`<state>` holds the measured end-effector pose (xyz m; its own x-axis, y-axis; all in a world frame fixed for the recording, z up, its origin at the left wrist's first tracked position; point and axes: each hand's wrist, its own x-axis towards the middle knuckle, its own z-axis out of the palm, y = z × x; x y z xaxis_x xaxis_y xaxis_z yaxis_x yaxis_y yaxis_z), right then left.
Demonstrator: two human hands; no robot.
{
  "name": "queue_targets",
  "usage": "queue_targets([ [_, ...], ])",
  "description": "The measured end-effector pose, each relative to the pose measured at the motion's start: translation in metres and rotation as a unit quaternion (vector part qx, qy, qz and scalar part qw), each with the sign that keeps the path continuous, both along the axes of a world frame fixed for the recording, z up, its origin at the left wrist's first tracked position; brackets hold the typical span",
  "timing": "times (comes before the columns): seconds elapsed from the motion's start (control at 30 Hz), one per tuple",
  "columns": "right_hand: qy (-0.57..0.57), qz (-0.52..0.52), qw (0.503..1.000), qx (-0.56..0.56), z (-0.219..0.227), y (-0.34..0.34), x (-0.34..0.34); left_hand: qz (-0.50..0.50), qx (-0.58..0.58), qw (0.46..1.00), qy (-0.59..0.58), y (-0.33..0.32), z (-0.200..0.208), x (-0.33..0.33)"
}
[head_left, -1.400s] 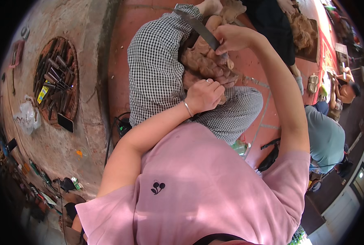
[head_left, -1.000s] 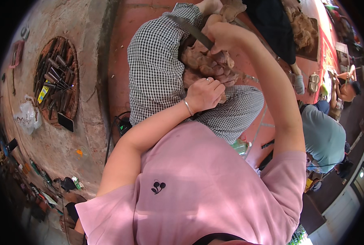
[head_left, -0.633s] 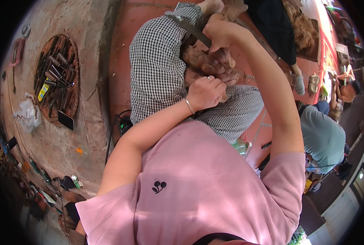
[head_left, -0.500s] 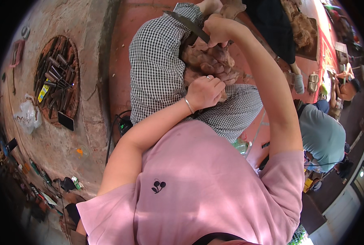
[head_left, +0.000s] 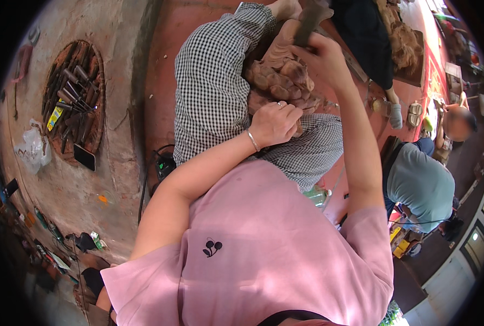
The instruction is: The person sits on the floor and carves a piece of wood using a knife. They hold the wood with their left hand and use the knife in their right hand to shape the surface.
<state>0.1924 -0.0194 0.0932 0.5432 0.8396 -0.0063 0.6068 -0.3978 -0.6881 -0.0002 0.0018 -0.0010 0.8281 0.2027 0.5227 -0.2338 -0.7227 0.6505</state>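
Note:
A brown wood carving [head_left: 283,80] with rounded, overlapping lobes lies between my legs in checked trousers [head_left: 209,87]. My left hand [head_left: 276,124], with a ring and a bracelet, is closed on the near end of the carving; its fingertips are partly hidden. Past the carving's far right side is my right hand [head_left: 323,58], its fingers closed on a long flat dark tool [head_left: 310,23]. The tool points away from me and is blurred, so I cannot make out whether it is a file or a blade.
On the ledge at left, a round basket [head_left: 101,103] holds several chisels; a phone [head_left: 84,157] and a plastic bag [head_left: 32,149] lie by it. A green bottle [head_left: 318,196] is right of my leg. Another person [head_left: 421,182] bends over at right; another carving [head_left: 405,43] stands far right.
My right hand has moved right and slightly nearer, and the dark tool has swung from pointing far left to pointing away from me. My left hand stays on the carving.

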Motion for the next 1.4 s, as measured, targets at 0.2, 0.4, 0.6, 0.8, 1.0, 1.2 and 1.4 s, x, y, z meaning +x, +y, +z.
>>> queue_targets([
  [0.2, 0.167, -0.214, 0.941, 0.202, -0.018, -0.067, -0.069, 0.032, -0.068, 0.997, 0.023, 0.000, 0.011, -0.001],
  [0.4, 0.063, -0.223, 0.953, 0.196, -0.042, -0.089, -0.084, 0.052, -0.106, 0.992, 0.040, 0.001, 0.003, 0.001],
  [0.6, 0.040, -0.202, 0.952, 0.228, -0.041, -0.071, -0.083, 0.052, -0.075, 0.991, 0.094, 0.003, 0.009, 0.001],
  [0.8, 0.002, -0.187, 0.956, 0.226, -0.048, -0.074, -0.080, 0.041, -0.072, 0.992, 0.095, 0.004, 0.009, 0.001],
  [1.0, 0.002, -0.169, 0.961, 0.219, -0.046, -0.082, -0.080, 0.035, -0.065, 0.995, 0.061, 0.004, 0.003, 0.000],
  [1.2, -0.026, -0.182, 0.959, 0.214, -0.041, -0.075, -0.083, 0.043, -0.069, 0.994, 0.078, 0.003, 0.005, 0.002],
  [1.4, -0.008, -0.197, 0.958, 0.209, -0.029, -0.067, -0.085, 0.048, -0.075, 0.992, 0.092, 0.007, 0.016, 0.002],
])
